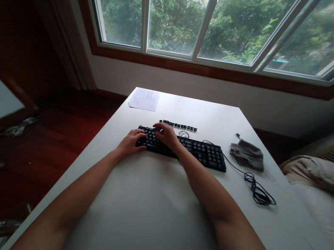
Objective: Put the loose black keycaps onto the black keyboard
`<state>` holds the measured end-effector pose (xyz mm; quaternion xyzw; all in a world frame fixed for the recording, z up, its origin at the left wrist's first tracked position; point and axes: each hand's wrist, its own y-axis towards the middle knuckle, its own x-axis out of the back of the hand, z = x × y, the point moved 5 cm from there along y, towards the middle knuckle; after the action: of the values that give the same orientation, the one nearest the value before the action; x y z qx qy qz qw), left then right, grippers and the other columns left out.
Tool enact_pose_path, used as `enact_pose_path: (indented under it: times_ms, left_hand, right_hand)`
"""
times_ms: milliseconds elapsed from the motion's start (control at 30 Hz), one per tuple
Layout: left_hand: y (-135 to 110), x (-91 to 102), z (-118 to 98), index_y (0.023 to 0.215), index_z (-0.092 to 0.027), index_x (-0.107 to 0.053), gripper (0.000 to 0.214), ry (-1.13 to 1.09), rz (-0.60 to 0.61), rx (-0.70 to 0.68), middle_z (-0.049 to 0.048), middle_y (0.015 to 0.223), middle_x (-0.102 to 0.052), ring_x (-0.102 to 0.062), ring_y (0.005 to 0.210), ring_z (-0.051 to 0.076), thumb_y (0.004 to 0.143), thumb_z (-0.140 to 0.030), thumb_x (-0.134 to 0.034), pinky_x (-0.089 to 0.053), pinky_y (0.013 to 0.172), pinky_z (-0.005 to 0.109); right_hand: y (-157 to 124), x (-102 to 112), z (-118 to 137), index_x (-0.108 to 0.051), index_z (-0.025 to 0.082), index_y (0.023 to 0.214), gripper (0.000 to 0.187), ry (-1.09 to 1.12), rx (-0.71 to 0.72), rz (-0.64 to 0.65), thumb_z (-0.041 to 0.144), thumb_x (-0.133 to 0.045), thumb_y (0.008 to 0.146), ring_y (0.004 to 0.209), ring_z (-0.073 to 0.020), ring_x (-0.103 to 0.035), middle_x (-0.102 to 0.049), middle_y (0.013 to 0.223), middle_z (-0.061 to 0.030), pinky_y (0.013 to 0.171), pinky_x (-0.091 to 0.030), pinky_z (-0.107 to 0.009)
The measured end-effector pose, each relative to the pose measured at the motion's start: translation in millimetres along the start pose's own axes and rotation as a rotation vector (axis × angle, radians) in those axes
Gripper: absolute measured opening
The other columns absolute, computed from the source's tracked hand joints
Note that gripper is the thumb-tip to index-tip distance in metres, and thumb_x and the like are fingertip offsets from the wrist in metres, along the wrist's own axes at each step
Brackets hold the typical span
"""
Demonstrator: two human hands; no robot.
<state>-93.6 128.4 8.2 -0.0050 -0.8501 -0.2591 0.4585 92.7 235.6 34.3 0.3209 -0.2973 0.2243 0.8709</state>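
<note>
A black keyboard (197, 148) lies across the white table. My left hand (131, 141) grips its left end, thumb at the front edge and fingers over the side keys. Above the upper left keys is my right hand (167, 135), its fingers bent together in a pinch. Anything between those fingertips is too small to make out. Just behind the keyboard, several loose black keycaps (182, 126) stand in a row. Between that row and the keyboard lies a small wire loop (184, 134).
A printed sheet of paper (144, 99) lies at the table's far left corner. On the right are a grey fuzzy cloth or pouch (246, 154) and the keyboard's coiled black cable (260, 193). The white table (150, 217) faces a window; a cushioned seat or bed (320, 186) is at right.
</note>
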Motion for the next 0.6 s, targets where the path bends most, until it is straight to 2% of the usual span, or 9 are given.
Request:
enact_pose_path:
  times_ms: [300, 500, 600]
  left_hand:
    - [0, 0.2, 0, 0.129, -0.029, -0.064, 0.049, 0.001, 0.003, 0.000, 0.0071, 0.143, -0.056, -0.049, 0.135, 0.032, 0.083, -0.034, -0.080, -0.045, 0.116, 0.054]
    - [0, -1.0, -1, 0.130, -0.028, -0.064, 0.049, 0.005, 0.001, -0.016, 0.0083, 0.143, -0.055, -0.049, 0.135, 0.032, 0.084, -0.035, -0.079, -0.044, 0.117, 0.054]
    - [0, -1.4, -2, 0.130, -0.027, -0.064, 0.048, 0.010, 0.001, -0.022, 0.0085, 0.143, -0.056, -0.049, 0.135, 0.032, 0.085, -0.037, -0.079, -0.044, 0.117, 0.053]
  right_hand:
    - [1, 0, 0, -0.073, 0.018, 0.111, 0.025, -0.006, 0.001, -0.010, 0.021, -0.065, 0.087, 0.088, -0.0171, -0.066, -0.074, 0.098, -0.0047, 0.081, -0.051, -0.027]
    - [9, 1, -20, -0.078, 0.022, 0.107, 0.021, -0.109, -0.208, -0.011, 0.021, -0.069, 0.088, 0.091, -0.0185, -0.072, -0.079, 0.098, -0.0027, 0.088, -0.053, -0.028]
    - [15, -1, -24, -0.080, 0.023, 0.108, 0.021, -0.145, -0.261, 0.016, 0.022, -0.070, 0.089, 0.098, -0.0188, -0.073, -0.080, 0.104, -0.0027, 0.092, -0.052, -0.027]
